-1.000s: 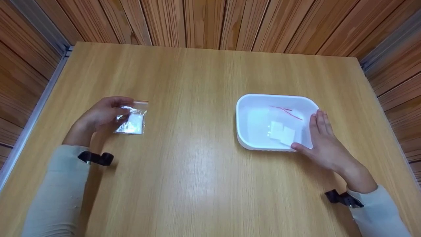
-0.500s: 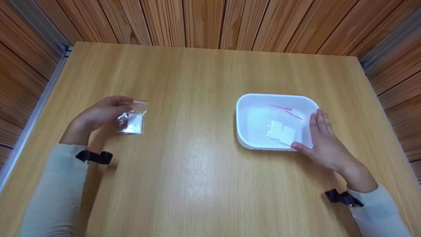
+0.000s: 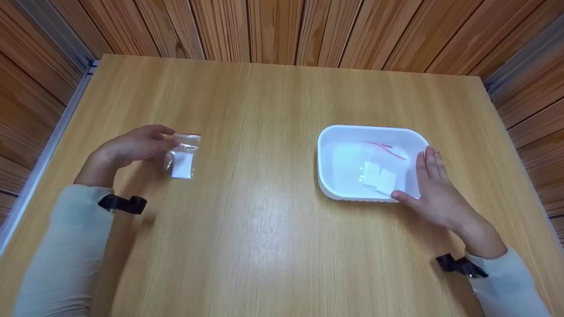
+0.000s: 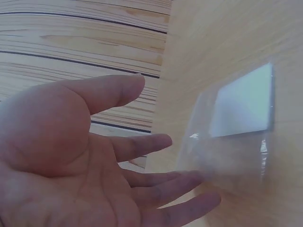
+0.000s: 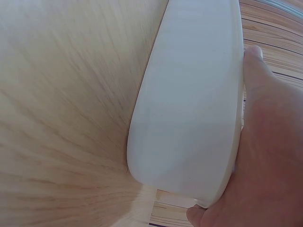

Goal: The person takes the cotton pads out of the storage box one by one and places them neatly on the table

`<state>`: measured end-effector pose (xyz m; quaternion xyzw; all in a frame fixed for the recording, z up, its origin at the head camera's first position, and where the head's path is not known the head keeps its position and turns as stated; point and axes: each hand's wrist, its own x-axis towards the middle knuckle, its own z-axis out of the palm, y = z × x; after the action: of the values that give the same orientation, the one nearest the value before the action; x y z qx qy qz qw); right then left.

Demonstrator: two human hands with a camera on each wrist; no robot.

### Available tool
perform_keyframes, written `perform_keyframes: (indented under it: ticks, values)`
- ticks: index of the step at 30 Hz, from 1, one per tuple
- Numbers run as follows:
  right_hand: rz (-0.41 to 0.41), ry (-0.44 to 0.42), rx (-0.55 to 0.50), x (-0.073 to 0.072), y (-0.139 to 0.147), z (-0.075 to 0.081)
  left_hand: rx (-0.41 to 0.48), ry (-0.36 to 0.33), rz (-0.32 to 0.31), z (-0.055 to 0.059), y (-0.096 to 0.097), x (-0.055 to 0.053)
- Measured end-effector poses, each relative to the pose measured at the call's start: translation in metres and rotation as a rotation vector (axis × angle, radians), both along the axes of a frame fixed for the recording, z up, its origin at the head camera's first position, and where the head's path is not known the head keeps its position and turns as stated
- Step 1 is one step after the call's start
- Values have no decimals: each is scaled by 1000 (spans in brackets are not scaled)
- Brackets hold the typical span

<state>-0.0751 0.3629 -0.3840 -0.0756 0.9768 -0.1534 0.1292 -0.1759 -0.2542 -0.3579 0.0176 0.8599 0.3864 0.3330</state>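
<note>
On the left of the head view, a small clear zip bag (image 3: 181, 166) with a white square inside lies on the table. My left hand (image 3: 137, 145) hovers at its upper left edge, fingertips overlapping the bag in this view. The left wrist view shows that hand (image 4: 109, 165) with loosely spread fingers, nothing between them, and the bag (image 4: 242, 105) beyond. My right hand (image 3: 436, 198) rests on the right near corner of a white plastic tub (image 3: 320, 163), fingers straight along the side rim, thumb on the front rim.
Inside the tub lie two small zip bags with white squares (image 3: 387, 179) and red seal lines (image 3: 387, 150). The wooden table (image 3: 255, 220) meets plank walls (image 3: 273, 31) at the back and sides. Black wrist camera mounts (image 3: 123, 204) jut from both cuffs.
My left hand has let go of the zip bag and drawn slightly left and back, leaving the bag lying flat on the table. My right hand and the tub have stayed in place.
</note>
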Motion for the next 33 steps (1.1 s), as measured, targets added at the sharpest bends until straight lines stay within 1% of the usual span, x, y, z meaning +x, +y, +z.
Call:
perform_keyframes:
  ticks: [3, 7, 11, 19, 27, 30, 33]
  values:
    - [0, 5, -14, 0, 0, 0, -30, 5, 24, 4, 1, -1]
    - [-1, 8, -27, -1, -1, 0, -79, 26, 36, 6, 3, -2]
    - [-3, 10, -29, -1, -1, 0, -114, 55, 25, 9, 4, -4]
    - [-6, 3, -20, 0, 0, 0, -130, 114, 18, 21, 7, -6]
    - [-9, -6, -19, 1, -1, 0, -80, 197, 22, 28, 8, -7]
    - [-6, -7, -17, 0, -1, 0, -63, 213, 34, 30, 9, -7]
    - [-2, -4, -29, 0, -1, 0, -37, 251, 51, 30, 12, -6]
